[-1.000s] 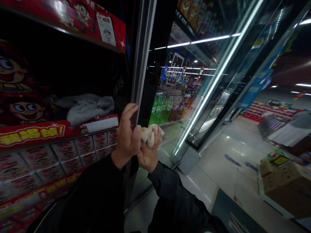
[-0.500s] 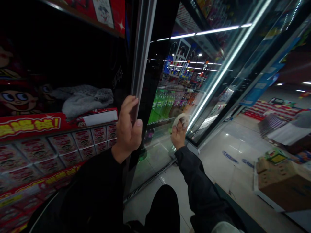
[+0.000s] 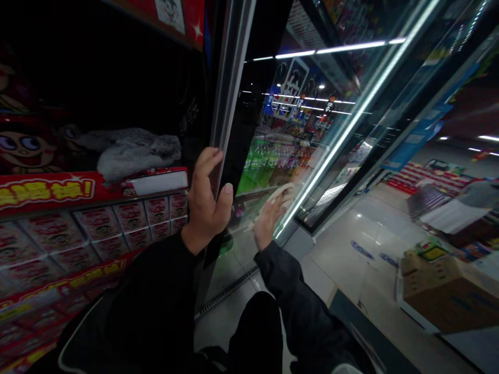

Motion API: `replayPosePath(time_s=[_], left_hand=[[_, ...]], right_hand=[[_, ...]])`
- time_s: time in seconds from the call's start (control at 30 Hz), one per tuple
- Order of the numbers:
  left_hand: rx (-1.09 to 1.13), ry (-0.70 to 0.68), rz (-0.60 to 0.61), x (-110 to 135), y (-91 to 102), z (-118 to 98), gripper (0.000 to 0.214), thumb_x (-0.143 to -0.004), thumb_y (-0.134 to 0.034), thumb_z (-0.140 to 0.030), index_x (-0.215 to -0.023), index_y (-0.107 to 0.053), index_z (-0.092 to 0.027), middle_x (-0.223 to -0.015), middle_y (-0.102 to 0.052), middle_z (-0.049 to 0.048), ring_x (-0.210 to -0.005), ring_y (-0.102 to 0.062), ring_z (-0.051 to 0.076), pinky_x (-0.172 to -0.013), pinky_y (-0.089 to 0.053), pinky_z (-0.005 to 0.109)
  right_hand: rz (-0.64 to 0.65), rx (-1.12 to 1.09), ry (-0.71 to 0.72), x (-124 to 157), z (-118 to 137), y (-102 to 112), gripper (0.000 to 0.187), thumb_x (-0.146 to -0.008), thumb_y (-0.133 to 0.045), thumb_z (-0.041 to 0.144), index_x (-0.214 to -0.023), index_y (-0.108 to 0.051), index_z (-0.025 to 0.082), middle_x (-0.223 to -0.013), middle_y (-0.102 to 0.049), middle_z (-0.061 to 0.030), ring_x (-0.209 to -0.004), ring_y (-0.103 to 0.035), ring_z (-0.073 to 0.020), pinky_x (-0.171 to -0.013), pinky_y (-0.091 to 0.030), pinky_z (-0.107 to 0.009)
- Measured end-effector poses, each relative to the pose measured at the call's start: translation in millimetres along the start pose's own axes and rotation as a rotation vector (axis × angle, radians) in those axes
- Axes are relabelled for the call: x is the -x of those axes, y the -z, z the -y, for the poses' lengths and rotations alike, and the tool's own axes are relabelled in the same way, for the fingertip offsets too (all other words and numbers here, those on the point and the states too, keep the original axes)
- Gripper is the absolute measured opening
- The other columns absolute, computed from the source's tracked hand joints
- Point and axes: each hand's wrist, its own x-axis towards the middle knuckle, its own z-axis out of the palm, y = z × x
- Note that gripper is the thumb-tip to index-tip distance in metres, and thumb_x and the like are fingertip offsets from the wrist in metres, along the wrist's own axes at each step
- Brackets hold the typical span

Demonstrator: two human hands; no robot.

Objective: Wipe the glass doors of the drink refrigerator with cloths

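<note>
The right hand (image 3: 270,221) has its grip on a pale cloth (image 3: 284,191), the fingers laid long over it; motion blurs the edges, so I can't tell how tightly they close. The cloth is up at the glass door (image 3: 268,208), low on the pane, just left of the bright light strip (image 3: 351,124). Half a second ago it was bunched around the fingers farther right; now the hand has come back leftward and the cloth looks drawn out flatter. A second ago the two hands were together; now there's a gap between them.

The left hand (image 3: 206,205) has stayed at the door's metal edge (image 3: 234,67), fingertips reaching it, thumb standing away from the fingers. Whether it actually clamps the edge, I can't make out from here.

Green bottles (image 3: 259,161) show through the pane above the hands. To the left, a grey fluffy cloth (image 3: 134,148) lies heaped on the shelf with the red front, and red-and-white cartons (image 3: 130,218) line up beneath it. The person's dark knee (image 3: 257,322) is bent below the sleeves. Over to the right, a cardboard box (image 3: 436,291) sits past a dark mat (image 3: 358,322) on the shiny floor (image 3: 331,236).
</note>
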Motion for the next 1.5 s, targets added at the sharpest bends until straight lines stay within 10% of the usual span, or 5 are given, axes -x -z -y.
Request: replayPosePath(time_s=[0.2, 0.5, 0.83, 1.13, 1.5], left_hand=[[-0.028, 0.034, 0.034, 1, 1.4, 2, 0.055, -0.113, -0.046, -0.059, -0.159, -0.047, -0.029, -0.164, -0.058, 0.0142, -0.152, -0.061, 0.036, -0.123, -0.058, 0.059], [-0.031, -0.03, -0.048, 0, -7.8, 4, 0.051, -0.117, -0.045, -0.057, -0.155, -0.05, -0.023, -0.16, -0.058, 0.0114, -0.156, -0.058, 0.032, -0.127, -0.056, 0.058], [0.101, -0.047, -0.031, -2, -7.7, 5, 0.055, -0.113, -0.06, -0.057, -0.157, -0.051, -0.026, -0.16, -0.055, 0.012, -0.155, -0.056, 0.033, -0.129, -0.05, 0.057], [-0.024, 0.039, 0.041, -1, 3.5, 0, 0.058, -0.112, -0.049, -0.064, -0.162, -0.048, -0.036, -0.164, -0.057, 0.01, -0.155, -0.059, 0.036, -0.12, -0.059, 0.056], [-0.027, 0.004, 0.085, -2, 8.8, 0, 0.058, -0.114, -0.047, -0.056, -0.164, -0.046, -0.028, -0.167, -0.058, 0.0139, -0.152, -0.061, 0.038, -0.124, -0.055, 0.059]], right_hand=[[0.122, -0.069, 0.129, 124, 51, -27, 0.072, -0.115, -0.037, 0.051, -0.18, -0.022, 0.024, -0.19, -0.008, -0.0192, -0.179, 0.0, -0.0394, -0.135, -0.018, -0.084], [0.18, -0.039, 0.215, 150, 53, -26, 0.067, -0.112, -0.047, 0.033, -0.178, -0.03, 0.033, -0.192, 0.007, -0.0131, -0.178, -0.001, -0.0443, -0.131, -0.028, -0.085], [0.229, 0.149, 0.635, 76, -63, -13, 0.035, -0.082, -0.08, 0.034, -0.117, -0.084, 0.039, -0.181, -0.04, -0.0024, -0.171, -0.03, -0.0471, -0.133, -0.029, -0.077], [0.035, 0.116, 0.242, -34, -110, 25, 0.062, -0.094, -0.05, 0.043, -0.149, -0.069, 0.02, -0.174, -0.046, -0.0186, -0.168, -0.036, -0.0372, -0.135, -0.035, -0.065], [-0.003, -0.1, -0.218, -95, -62, 54, 0.082, -0.092, -0.04, 0.037, -0.17, -0.04, 0.012, -0.142, -0.068, -0.0179, -0.124, -0.071, -0.0271, -0.109, -0.061, -0.05]])
